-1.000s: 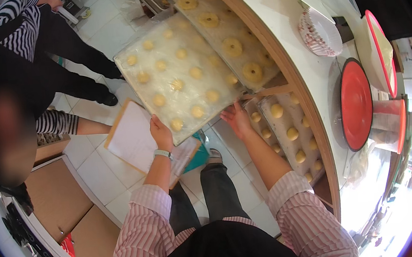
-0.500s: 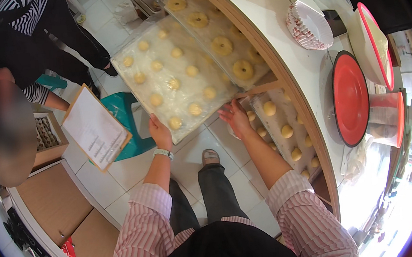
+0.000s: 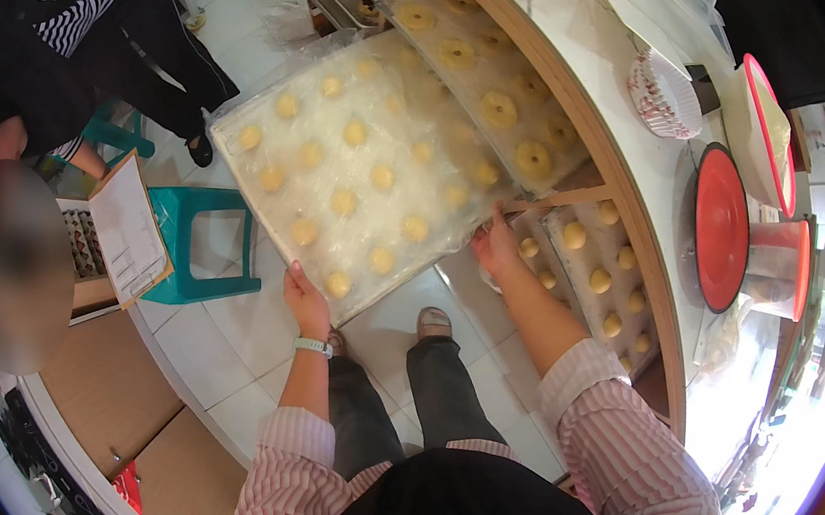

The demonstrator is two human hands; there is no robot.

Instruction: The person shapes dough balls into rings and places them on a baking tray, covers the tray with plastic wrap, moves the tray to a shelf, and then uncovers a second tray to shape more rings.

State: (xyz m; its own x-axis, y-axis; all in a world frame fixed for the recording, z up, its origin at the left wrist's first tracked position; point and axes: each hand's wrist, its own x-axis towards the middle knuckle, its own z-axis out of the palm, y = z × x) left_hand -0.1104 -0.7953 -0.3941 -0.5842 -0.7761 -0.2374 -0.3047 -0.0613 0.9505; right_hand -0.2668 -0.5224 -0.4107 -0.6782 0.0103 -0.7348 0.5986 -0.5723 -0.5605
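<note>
Yellow dough balls [image 3: 383, 176]; teal stool [image 3: 198, 242]

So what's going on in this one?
A person in a striped shirt holds a large tray of pale dough rounds, covered in clear film, by its near edge: left hand at one corner, right hand at the other. The tray sits at the front of a wooden rack holding more dough trays. Another person with a clipboard stands nearby.
</note>
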